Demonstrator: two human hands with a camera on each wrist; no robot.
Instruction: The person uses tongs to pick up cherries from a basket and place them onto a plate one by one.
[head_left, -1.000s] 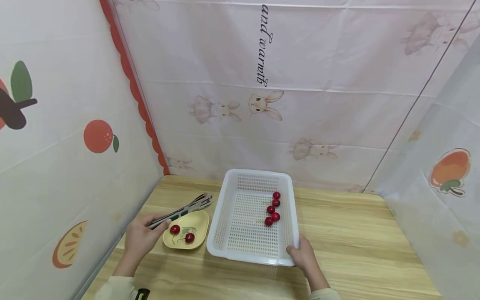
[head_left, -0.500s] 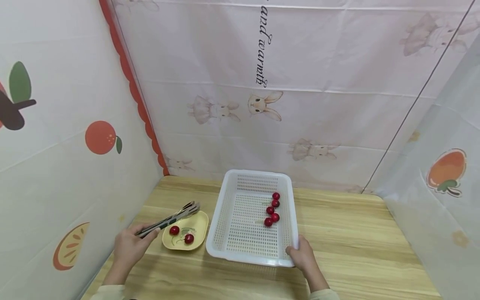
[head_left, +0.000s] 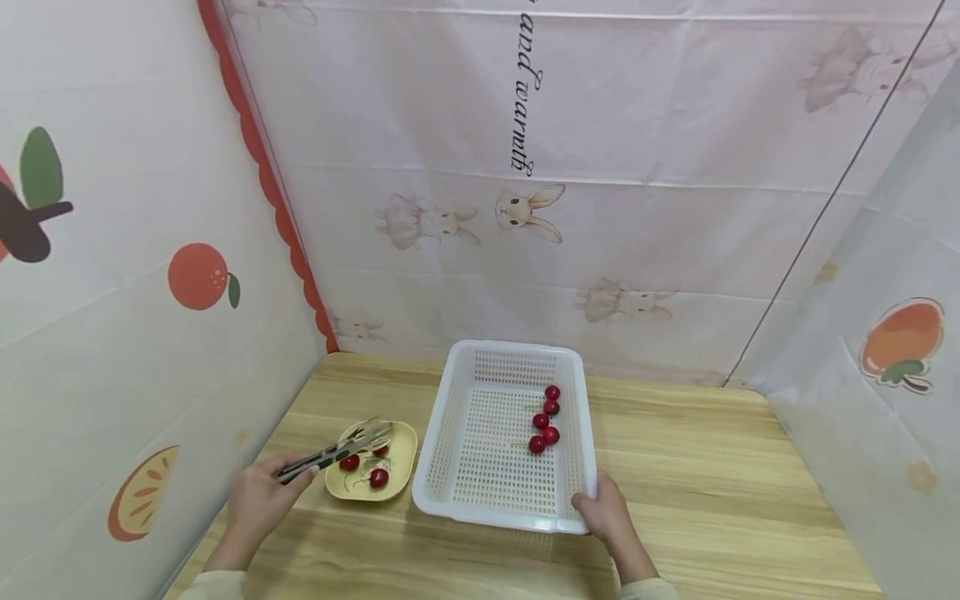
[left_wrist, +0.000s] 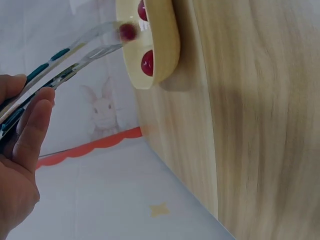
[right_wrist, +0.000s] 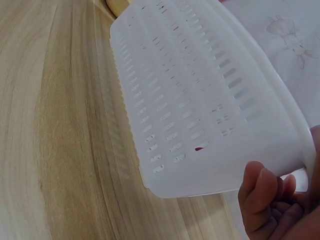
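Note:
My left hand (head_left: pixel 258 493) holds metal tongs (head_left: pixel 324 457) with dark grips, their tips above a small yellow dish (head_left: pixel 402 458). Two cherries (head_left: pixel 378 477) lie in the dish. A third, blurred cherry (left_wrist: pixel 127 32) shows right at the tong tips in the left wrist view; whether the tips touch it I cannot tell. With thumb over the rim, my right hand (head_left: pixel 606 510) grips the near right corner of a white perforated basket (head_left: pixel 487 516). Several cherries (head_left: pixel 541 422) sit along the basket's right side.
Both containers are on a wooden table (head_left: pixel 690 483), the dish just left of the basket. A printed cloth wall (head_left: pixel 450 292) stands close behind the basket. Another printed wall (head_left: pixel 247 375) runs along the table's left edge.
My left hand and the tongs moved left and lower, bringing the tips over the dish. A third cherry now shows beneath the tips. The right hand and basket stayed put.

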